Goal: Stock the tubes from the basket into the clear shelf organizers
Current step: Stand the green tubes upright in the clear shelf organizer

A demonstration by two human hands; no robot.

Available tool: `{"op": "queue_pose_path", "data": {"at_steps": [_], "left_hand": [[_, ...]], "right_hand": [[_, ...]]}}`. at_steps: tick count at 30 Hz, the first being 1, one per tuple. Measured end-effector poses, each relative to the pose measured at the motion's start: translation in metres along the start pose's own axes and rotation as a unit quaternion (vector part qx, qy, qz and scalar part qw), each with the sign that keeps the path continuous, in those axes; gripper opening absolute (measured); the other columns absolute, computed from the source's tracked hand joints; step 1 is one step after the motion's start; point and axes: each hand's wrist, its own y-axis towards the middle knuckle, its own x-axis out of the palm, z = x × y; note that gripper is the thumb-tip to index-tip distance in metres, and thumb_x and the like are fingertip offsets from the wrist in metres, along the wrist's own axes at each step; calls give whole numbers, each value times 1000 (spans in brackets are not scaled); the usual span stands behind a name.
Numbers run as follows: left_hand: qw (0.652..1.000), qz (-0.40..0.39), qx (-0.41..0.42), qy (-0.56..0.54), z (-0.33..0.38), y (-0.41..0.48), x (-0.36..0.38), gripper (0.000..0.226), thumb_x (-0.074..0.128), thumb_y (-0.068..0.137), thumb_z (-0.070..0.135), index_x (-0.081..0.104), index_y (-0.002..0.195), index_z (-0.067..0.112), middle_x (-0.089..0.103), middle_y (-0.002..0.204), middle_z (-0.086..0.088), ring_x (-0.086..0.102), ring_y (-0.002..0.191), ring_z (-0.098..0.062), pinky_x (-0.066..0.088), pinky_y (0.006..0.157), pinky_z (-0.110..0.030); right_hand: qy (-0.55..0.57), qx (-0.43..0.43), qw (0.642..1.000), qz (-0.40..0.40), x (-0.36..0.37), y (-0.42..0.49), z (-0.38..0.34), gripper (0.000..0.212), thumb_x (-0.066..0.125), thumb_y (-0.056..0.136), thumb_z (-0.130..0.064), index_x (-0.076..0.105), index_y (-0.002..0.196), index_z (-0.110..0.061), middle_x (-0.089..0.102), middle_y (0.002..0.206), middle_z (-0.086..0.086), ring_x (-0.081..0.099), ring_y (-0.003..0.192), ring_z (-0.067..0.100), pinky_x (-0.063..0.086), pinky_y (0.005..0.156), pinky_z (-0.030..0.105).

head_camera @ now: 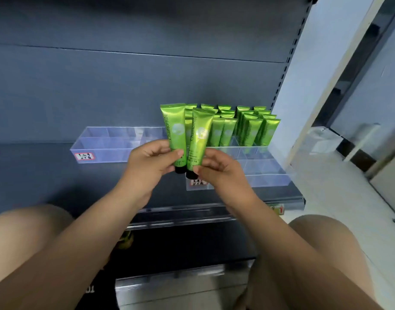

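Thumb and fingers of the left hand curl round the lower end of one green tube, held upright with its black cap down. Just to its right, the right hand pinches the lower end of a second tube that nearly touches the first. Behind them, stocked tubes stand in rows in the far compartments of the right clear organizer, while a left clear organizer with a red-edged label sits on the same grey shelf.

Left organizer: compartments open from above.
Right organizer: front compartments free; standing tubes block back rows.
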Motion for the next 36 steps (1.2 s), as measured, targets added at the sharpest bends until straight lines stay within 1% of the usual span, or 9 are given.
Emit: {"op": "queue_pose_path", "data": {"at_steps": [4,10,15,18,23,27,31,34,36], "left_hand": [[999,-40,-9,30,-9,6,19,17,74,89,9,76,105,13,79,98,-2,74,90,-14,57,79,-29],[997,-42,-12,58,-19,27,31,19,76,88,11,76,107,11,77,105,-8,72,106,-29,59,93,-43],[995,-37,10,91,-27,47,34,16,78,86,11,77,102,11,76,101,-12,72,93,-21,62,85,-34],[991,-54,45,111,-28,63,31,11,75,88,5,75,98,10,76,88,-3,70,86,-15,61,89,-38],[991,-39,86,98,-33,91,20,25,75,86,-3,70,102,16,76,91,-2,72,91,-19,60,91,-43],[988,-42,101,110,-38,107,12,30,75,84,-6,68,94,21,75,81,10,71,85,-8,59,90,-32],[988,-40,100,113,-44,117,2,28,77,84,-4,69,96,21,77,91,2,74,93,-17,59,92,-37],[987,-27,100,121,-50,121,0,25,78,84,-1,68,94,20,75,89,0,73,89,-17,59,92,-39],[987,-28,100,118,-51,121,1,23,79,84,0,67,93,18,75,89,-3,73,88,-17,59,91,-38]], "right_hand": [[-27,-7,999,28,-23,-4,6,38,69,88,7,69,122,-10,76,103,14,71,96,22,56,91,35],[-55,0,998,39,-37,3,5,32,69,87,9,69,115,-8,77,100,10,73,91,17,55,85,25],[-67,8,997,44,-35,19,10,31,65,88,9,65,109,-13,76,98,10,73,90,17,57,77,23],[-73,17,995,64,-35,36,10,30,67,87,6,63,108,-15,75,95,6,72,86,13,55,70,20],[-92,8,989,117,-44,68,3,22,67,85,-3,61,101,-17,73,87,8,71,81,23,59,75,40],[-119,24,980,155,-48,93,0,28,69,74,-22,60,97,-9,67,96,25,68,84,39,54,81,65],[-120,24,985,120,-42,107,-2,22,70,75,-17,59,91,-8,60,81,22,59,76,27,51,79,66],[-133,24,986,93,-38,109,0,36,71,75,-15,56,103,1,61,95,34,59,78,28,51,78,66],[-141,28,985,95,-36,109,4,32,71,76,-13,58,102,-1,63,97,31,61,78,28,52,79,64]]}}
